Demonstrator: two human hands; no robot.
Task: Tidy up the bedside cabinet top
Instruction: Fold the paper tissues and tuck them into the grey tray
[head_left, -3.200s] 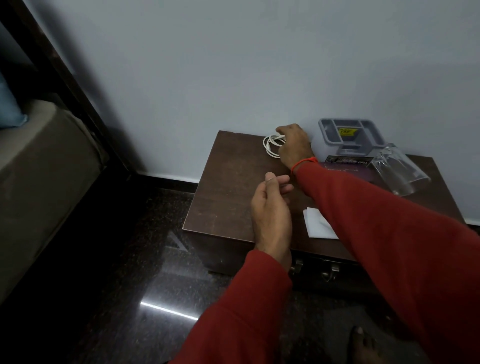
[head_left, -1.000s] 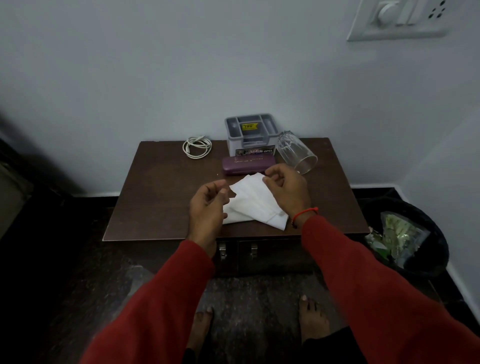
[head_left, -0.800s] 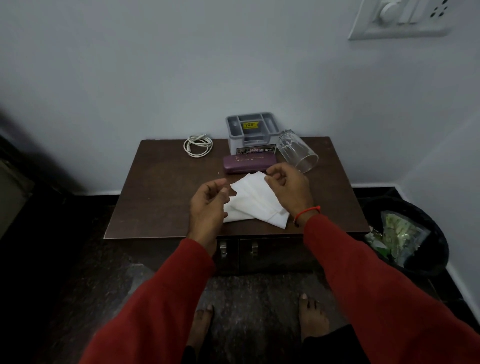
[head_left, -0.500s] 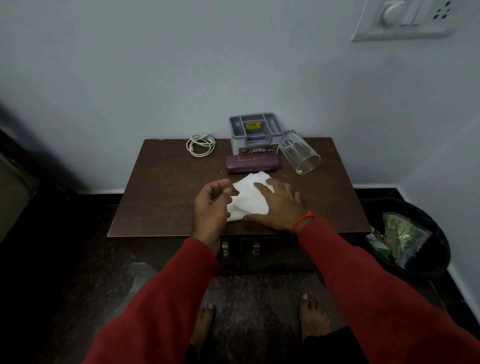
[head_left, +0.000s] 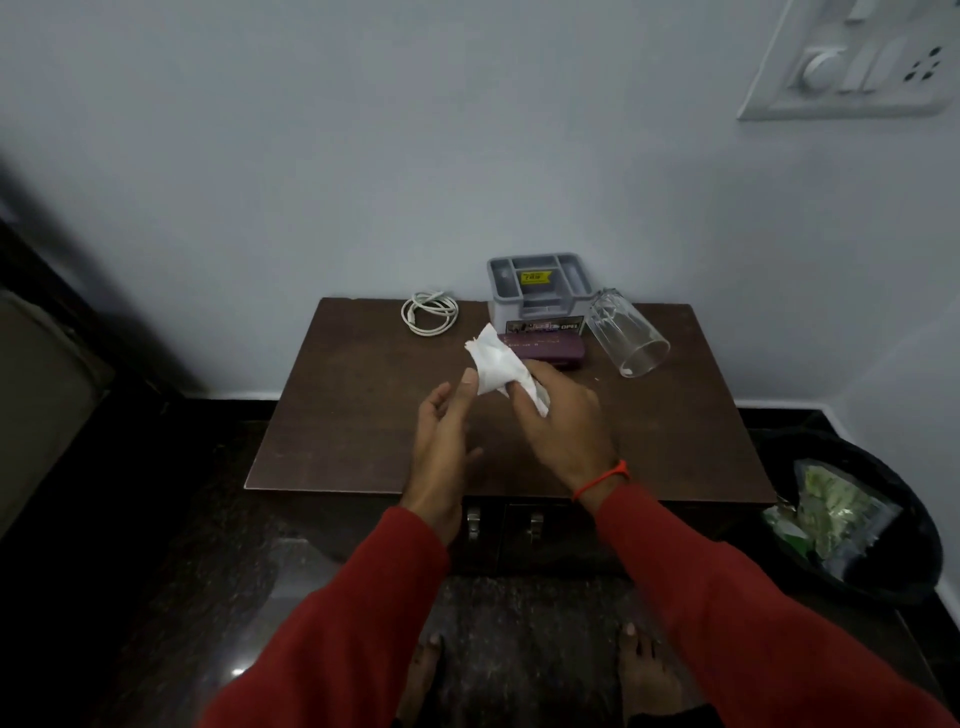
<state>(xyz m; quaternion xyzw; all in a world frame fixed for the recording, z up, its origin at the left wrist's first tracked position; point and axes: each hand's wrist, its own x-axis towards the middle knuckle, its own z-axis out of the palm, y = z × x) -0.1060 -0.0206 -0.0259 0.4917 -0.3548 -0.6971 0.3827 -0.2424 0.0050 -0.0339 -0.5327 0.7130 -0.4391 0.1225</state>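
Above the middle of the dark wooden bedside cabinet top (head_left: 363, 415), my right hand (head_left: 563, 421) grips a bunched white tissue (head_left: 496, 364). Beside it, my left hand (head_left: 447, 431) is open, its thumb touching the tissue's lower edge. At the back edge stands a grey organiser tray (head_left: 537, 291). A purple case (head_left: 550, 348) lies in front of it, partly hidden by the tissue. A coiled white cable (head_left: 430, 313) rests at the back left. A clear drinking glass (head_left: 626, 332) lies on its side at the back right.
A black waste bin (head_left: 904, 566) holding plastic wrappers sits on the floor to the right of the cabinet. Two drawer handles (head_left: 501, 525) show on the cabinet front. A bed edge (head_left: 41, 395) is at far left. My bare feet stand on the dark floor.
The tissue lay spread flat under my right hand; now my right hand has gathered it and lifted it off the cabinet top. My left hand has opened beside it.
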